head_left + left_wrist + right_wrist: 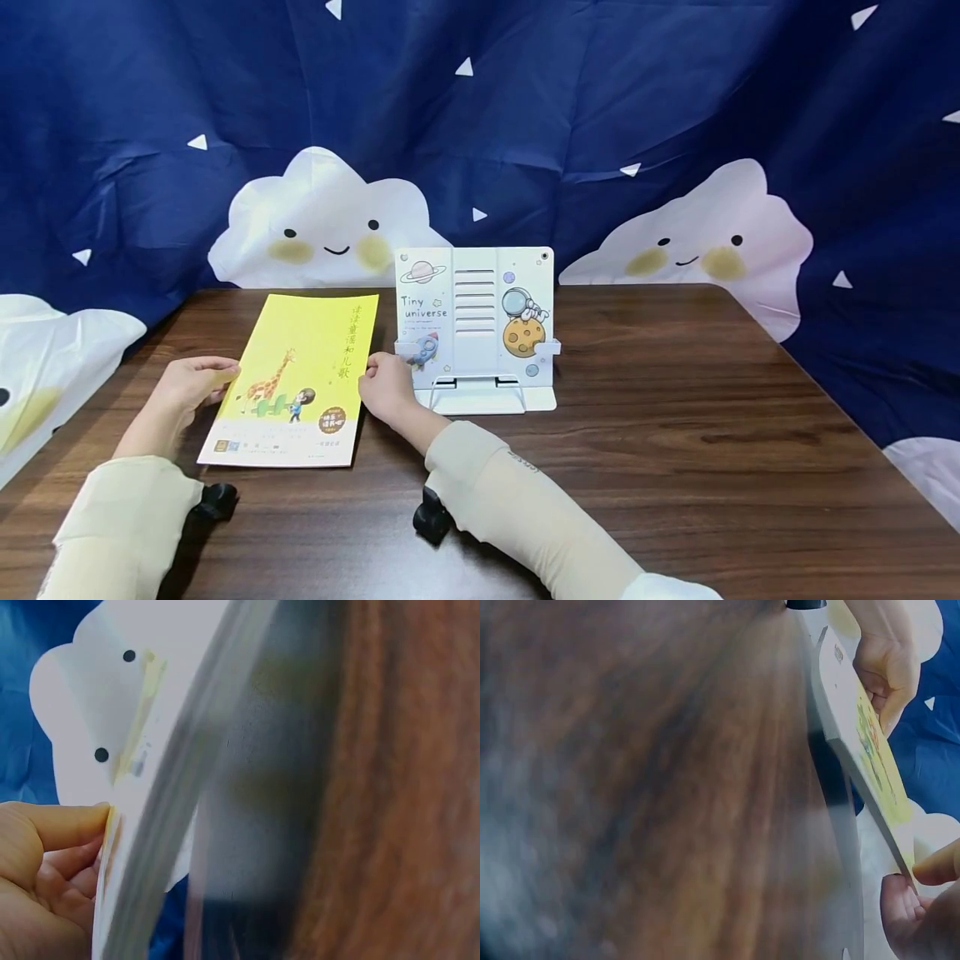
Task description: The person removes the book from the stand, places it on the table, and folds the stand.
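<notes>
A thin yellow book (300, 375) with a giraffe and a child on its cover is held between my two hands, left of the table's middle. My left hand (192, 383) pinches its left edge, thumb on the cover. At the opposite edge my right hand (387, 387) grips it, with the thumb on the cover and curled fingers (900, 900) beneath. In the right wrist view the book (881, 765) is raised off the tabletop, with a dark gap below it. Just right of my right hand stands a white book stand (475, 325) with space drawings.
The stand's wire support and white foot (480, 400) rest on the dark wooden table (675, 433). Behind the table hangs a blue curtain (525, 100) with smiling clouds. Black straps (432, 517) sit at my wrists.
</notes>
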Action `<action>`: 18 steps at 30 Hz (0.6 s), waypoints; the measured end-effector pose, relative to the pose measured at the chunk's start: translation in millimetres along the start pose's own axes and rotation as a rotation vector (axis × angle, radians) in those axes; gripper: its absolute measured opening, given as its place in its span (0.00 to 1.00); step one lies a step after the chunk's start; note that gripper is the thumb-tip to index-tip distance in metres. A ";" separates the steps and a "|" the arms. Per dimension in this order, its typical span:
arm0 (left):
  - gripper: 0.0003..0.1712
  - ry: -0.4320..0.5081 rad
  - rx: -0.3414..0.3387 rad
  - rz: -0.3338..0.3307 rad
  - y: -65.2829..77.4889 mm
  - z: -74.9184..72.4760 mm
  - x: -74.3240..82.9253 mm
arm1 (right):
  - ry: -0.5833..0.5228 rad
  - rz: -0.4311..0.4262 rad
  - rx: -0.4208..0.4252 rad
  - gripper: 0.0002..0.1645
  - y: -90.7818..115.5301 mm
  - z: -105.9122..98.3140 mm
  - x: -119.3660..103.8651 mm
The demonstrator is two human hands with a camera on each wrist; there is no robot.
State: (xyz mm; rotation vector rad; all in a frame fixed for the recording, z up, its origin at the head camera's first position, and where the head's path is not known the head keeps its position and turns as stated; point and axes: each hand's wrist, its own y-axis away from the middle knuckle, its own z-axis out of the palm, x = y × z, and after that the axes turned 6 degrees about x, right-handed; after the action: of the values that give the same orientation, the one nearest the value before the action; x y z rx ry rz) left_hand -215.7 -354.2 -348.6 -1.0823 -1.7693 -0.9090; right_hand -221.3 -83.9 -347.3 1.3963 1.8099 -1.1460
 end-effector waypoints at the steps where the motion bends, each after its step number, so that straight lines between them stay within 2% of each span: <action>1: 0.03 -0.013 0.000 0.010 0.8 0.9 0.4 | 0.003 0.000 -0.013 0.09 0.1 0.0 0.8; 3: 0.03 -0.036 0.005 0.017 3.6 3.0 1.7 | 0.009 -0.004 -0.033 0.07 -0.1 -0.3 2.1; 6: 0.10 -0.054 0.019 0.021 8.9 6.5 5.1 | 0.016 -0.014 -0.060 0.04 -1.3 0.1 4.2; 11: 0.18 -0.123 -0.013 0.037 14.4 9.9 8.3 | 0.094 -0.054 -0.088 0.14 -2.4 1.8 8.1; 18: 0.16 -0.151 -0.013 0.005 15.6 12.5 7.9 | 0.164 -0.073 -0.121 0.15 -3.0 3.2 12.0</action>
State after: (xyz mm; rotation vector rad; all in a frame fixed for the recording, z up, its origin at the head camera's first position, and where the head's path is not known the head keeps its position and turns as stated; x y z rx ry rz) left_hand -207.0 -335.2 -343.8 -1.1900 -1.8853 -0.8560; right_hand -227.9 -81.5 -358.1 1.3996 2.0243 -0.9638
